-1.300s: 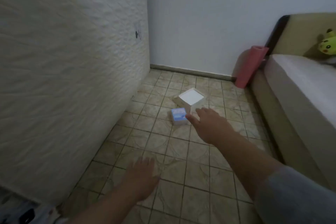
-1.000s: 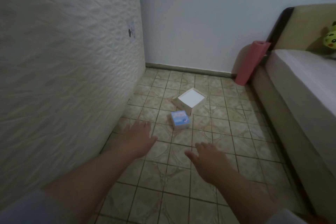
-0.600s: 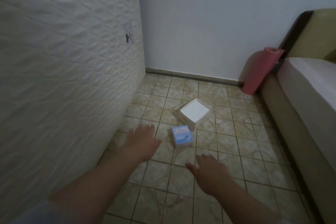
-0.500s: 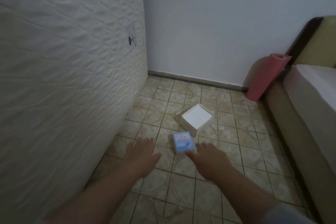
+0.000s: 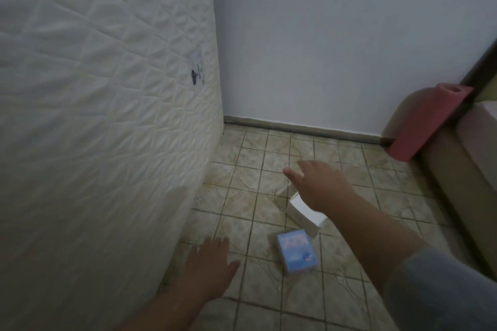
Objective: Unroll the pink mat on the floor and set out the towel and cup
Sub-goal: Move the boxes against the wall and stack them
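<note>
The pink mat (image 5: 425, 122) is rolled up and standing tilted in the far right corner, its foot on the tiled floor (image 5: 250, 153) and its top leaning toward the wall and the end of the bed (image 5: 457, 169). It is well apart from both hands and nothing touches it.

Only the head view is given. The right hand (image 5: 320, 185) reaches forward over the floor with its fingers straight and released, holding nothing; it passes above a white box (image 5: 304, 212) without visibly touching it. The left hand (image 5: 209, 266) is lower and nearer, close to the quilted mattress (image 5: 94, 115) that stands along the left, fingers spread and relaxed, also empty. A small blue box (image 5: 295, 252) lies on the tiles just in front of the white one. No towel or cup shows in this view.

The step in hand looks like the approach to the roll. To do it well, step around the two boxes, which lie on the way to the corner. Take the roll near its middle with one hand and steady its top with the other, so it does not topple or begin to uncoil while being lifted. The boxes probably want moving aside first, since the free strip of floor between mattress and bed looks narrow for the mat to lie flat.
</note>
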Available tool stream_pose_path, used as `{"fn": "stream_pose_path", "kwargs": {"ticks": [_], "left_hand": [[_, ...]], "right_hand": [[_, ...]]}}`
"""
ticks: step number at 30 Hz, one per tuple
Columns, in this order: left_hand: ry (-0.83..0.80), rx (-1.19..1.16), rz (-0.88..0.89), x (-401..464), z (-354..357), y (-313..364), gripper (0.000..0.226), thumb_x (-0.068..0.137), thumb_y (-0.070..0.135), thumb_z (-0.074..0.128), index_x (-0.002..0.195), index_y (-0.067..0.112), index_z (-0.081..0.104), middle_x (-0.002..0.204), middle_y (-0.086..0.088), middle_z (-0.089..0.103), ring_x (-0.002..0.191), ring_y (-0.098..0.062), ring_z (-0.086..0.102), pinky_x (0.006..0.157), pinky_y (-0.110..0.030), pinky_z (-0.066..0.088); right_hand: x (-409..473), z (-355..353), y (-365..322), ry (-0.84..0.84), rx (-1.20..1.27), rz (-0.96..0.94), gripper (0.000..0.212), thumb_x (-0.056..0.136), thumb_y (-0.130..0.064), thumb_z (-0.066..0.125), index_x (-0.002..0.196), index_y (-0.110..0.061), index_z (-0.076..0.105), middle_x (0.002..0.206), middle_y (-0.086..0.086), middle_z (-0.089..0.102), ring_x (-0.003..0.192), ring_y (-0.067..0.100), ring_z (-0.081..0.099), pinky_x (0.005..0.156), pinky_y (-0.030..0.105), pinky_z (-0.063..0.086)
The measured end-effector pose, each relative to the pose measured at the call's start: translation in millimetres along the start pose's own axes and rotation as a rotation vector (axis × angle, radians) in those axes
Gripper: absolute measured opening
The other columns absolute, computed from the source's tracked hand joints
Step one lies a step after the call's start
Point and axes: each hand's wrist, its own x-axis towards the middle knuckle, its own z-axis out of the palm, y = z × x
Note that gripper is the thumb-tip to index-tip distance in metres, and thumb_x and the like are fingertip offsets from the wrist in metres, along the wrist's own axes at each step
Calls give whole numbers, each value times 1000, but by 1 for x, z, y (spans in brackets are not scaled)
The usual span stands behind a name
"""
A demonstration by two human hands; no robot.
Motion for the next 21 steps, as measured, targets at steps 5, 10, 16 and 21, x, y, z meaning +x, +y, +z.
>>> {"fn": "stream_pose_path", "kwargs": {"ticks": [5,10,16,21], "left_hand": [[115,114,58,102,-117,-28,63,97,49,30,149,17,18,157,-6,23,145,-25,18,118,-46,15],[195,100,163,204,-206,-11,63,97,49,32,149,16,20,155,-6,29,142,-25,26,116,-47,21],[205,140,296,325,-259,43,64,97,48,32,150,15,17,158,-5,22,143,-23,23,117,-43,20],[31,222,372,396,-259,81,63,98,46,32,151,17,15,160,-3,16,147,-20,15,119,-40,17]], "right_hand": [[49,34,-18,-171,-43,77,52,96,-46,16,143,-27,32,144,8,40,132,28,38,103,45,36],[89,72,-24,-354,-25,145,52,94,-38,17,143,-28,32,154,6,27,135,33,31,106,52,33],[196,78,13,-352,110,319,61,95,-56,21,145,-21,29,151,6,32,141,26,26,111,45,27],[294,36,74,-267,78,342,44,99,-45,27,141,-33,32,146,7,38,136,29,33,107,48,32]]}}
